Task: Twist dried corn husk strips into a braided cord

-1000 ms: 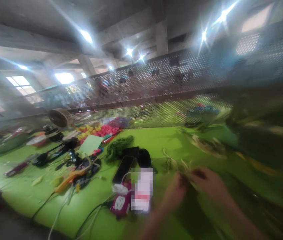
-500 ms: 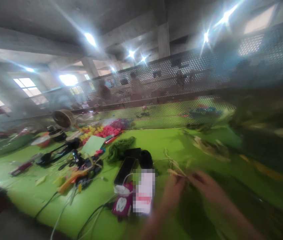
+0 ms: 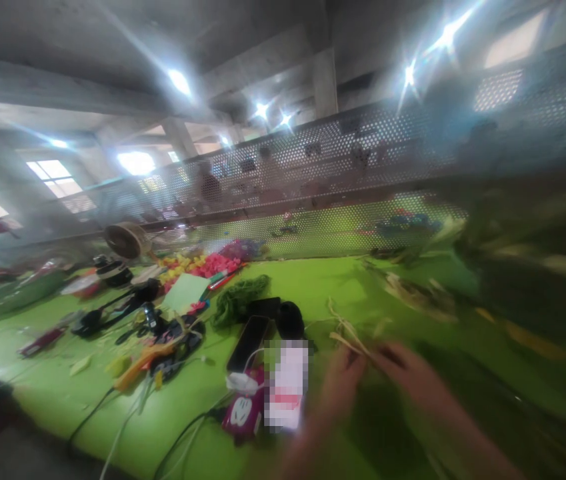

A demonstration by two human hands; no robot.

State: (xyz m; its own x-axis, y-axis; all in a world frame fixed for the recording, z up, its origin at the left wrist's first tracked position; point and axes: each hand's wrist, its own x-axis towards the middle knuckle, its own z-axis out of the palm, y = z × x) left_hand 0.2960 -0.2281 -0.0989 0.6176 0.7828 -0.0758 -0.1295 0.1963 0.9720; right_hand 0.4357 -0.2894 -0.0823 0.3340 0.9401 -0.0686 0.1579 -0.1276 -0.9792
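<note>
Low over the green table (image 3: 307, 283), my left hand (image 3: 345, 377) is closed in a pinch on thin, pale, straw-like strips (image 3: 349, 333). My right hand (image 3: 403, 367) sits close beside it, fingers pinched on the same strips near their lower end. The strips fan out and upward from between the fingertips. Where exactly they pass through the fingers is blurred. To the left of my left hand lies a phone-shaped thing with its screen blurred out (image 3: 286, 387), and behind it stands a round black object (image 3: 290, 320).
A purple power socket (image 3: 243, 410) with cables, a dark phone (image 3: 249, 343), green yarn (image 3: 240, 297) and an orange-handled glue gun (image 3: 137, 367) lie left. Dried husk-like leaves (image 3: 420, 293) lie right. A perforated panel (image 3: 313, 227) runs along the back; pink and yellow flowers (image 3: 213, 265) lie before it.
My hands stay nearly in place, still pinching the strips; the fingers have shifted only slightly. The whole view has moved a little.
</note>
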